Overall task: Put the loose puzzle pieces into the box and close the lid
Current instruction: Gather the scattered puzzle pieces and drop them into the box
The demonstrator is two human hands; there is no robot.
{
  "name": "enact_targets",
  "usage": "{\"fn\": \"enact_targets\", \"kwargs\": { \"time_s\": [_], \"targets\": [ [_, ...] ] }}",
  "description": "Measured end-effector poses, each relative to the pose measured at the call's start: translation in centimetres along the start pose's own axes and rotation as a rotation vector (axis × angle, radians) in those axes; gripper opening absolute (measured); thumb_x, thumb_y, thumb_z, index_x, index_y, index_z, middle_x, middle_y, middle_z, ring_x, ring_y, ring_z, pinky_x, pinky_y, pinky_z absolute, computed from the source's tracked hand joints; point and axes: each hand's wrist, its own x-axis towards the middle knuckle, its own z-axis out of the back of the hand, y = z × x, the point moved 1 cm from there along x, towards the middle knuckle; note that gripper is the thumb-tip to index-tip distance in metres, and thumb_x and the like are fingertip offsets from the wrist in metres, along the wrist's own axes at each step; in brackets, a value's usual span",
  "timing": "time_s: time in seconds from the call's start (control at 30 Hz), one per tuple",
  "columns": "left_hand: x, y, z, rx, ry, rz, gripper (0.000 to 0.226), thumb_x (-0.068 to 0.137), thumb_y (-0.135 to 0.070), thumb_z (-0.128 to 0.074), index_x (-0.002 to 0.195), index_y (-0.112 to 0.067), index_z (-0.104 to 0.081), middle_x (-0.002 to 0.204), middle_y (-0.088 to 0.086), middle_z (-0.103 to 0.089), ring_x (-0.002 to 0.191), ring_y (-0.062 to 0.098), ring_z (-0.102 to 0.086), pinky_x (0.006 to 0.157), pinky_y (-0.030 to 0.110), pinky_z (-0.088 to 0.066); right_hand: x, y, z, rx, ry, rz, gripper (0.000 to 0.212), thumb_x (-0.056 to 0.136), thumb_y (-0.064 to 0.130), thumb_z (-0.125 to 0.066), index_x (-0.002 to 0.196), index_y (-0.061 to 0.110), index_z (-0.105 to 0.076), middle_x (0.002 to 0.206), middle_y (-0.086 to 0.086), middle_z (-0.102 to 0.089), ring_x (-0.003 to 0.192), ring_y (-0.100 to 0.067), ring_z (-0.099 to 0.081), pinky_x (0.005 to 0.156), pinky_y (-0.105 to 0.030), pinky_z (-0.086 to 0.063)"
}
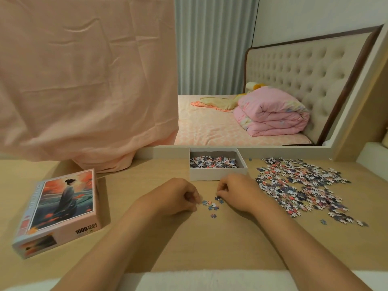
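Observation:
An open white box [218, 174] stands at the back middle of the wooden table, partly filled with puzzle pieces. Its printed lid [60, 208], showing a figure against an orange sky, lies to the left. A big spread of loose pieces [302, 185] covers the table on the right. A small cluster of pieces [211, 205] lies in front of the box, between my hands. My left hand [178, 195] rests on the table with curled fingers at the cluster's left edge. My right hand [235, 192] pinches pieces at the cluster's right edge.
A peach cloth [88, 80] hangs over the left part of a large mirror [231, 70] behind the table and drapes onto the tabletop. The mirror's white frame [262, 151] runs just behind the box. A white strip [210, 278] lines the table's near edge.

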Motion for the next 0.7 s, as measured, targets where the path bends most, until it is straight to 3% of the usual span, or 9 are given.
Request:
{"fn": "enact_targets", "kwargs": {
  "time_s": [0.1, 0.2, 0.3, 0.4, 0.57, 0.7],
  "targets": [
    [1.0, -0.8, -0.9, 0.001, -0.084, -0.042, 0.029, 0.082, -0.023, -0.076, 0.11, -0.025, -0.071, 0.089, -0.009, -0.069, 0.077, 0.002, -0.059, 0.07, 0.013, -0.043, -0.1, -0.7, 0.6, 0.124, 0.094, 0.004, 0.006, 0.086, 0.037, -0.069, 0.087, 0.032, -0.071, 0.086, 0.016, -0.067, 0.086, -0.008, -0.063, 0.084, -0.035, -0.055],
    [1.6, -1.8, -1.1, 0.039, -0.074, -0.041, 0.042, 0.086, -0.039, -0.07, 0.125, -0.024, -0.064, 0.091, -0.01, -0.064, 0.083, 0.006, -0.056, 0.072, 0.017, -0.039, -0.4, -1.3, 1.1, 0.251, 0.179, 0.014, 0.02, 0.083, 0.034, -0.074, 0.102, 0.033, -0.069, 0.09, 0.012, -0.066, 0.084, -0.007, -0.063, 0.084, -0.028, -0.053],
    [1.9, -2.4, -1.4, 0.144, -0.02, -0.094, 0.045, 0.075, -0.055, -0.074, 0.101, -0.018, -0.072, 0.083, 0.002, -0.063, 0.077, 0.016, -0.057, 0.07, 0.029, -0.046, -0.5, -1.5, 0.8, 0.23, 0.221, 0.074, 0.038, 0.079, 0.038, -0.079, 0.116, 0.033, -0.07, 0.089, 0.013, -0.063, 0.081, -0.003, -0.059, 0.075, -0.022, -0.047],
    [2.2, -2.5, -2.3, 0.184, -0.066, -0.108, 0.04, 0.073, -0.053, -0.073, 0.09, -0.016, -0.076, 0.074, 0.01, -0.062, 0.072, 0.022, -0.057, 0.068, 0.039, -0.046, -0.4, -1.1, 0.8, 0.238, 0.199, 0.106, 0.029, 0.078, 0.034, -0.082, 0.106, 0.033, -0.077, 0.09, 0.011, -0.07, 0.081, -0.004, -0.062, 0.068, -0.017, -0.044],
    [2.1, -2.8, -2.2, 0.076, -0.113, -0.071, 0.024, 0.075, -0.038, -0.08, 0.095, -0.025, -0.078, 0.08, -0.008, -0.066, 0.066, 0.001, -0.055, 0.057, 0.01, -0.038, -0.7, -0.5, 1.1, 0.222, 0.169, 0.079, 0.011, 0.078, 0.031, -0.082, 0.087, 0.028, -0.077, 0.075, 0.015, -0.065, 0.07, -0.001, -0.059, 0.058, -0.016, -0.038],
    [2.2, -2.8, -1.9, -0.005, -0.072, -0.025, 0.014, 0.075, -0.029, -0.082, 0.084, -0.023, -0.075, 0.076, -0.012, -0.066, 0.066, -0.001, -0.055, 0.057, 0.008, -0.039, -0.8, -0.3, 1.1, 0.187, 0.158, 0.087, 0.008, 0.081, 0.029, -0.079, 0.085, 0.024, -0.075, 0.081, 0.01, -0.068, 0.077, -0.008, -0.062, 0.06, -0.018, -0.042]
  ]
}}
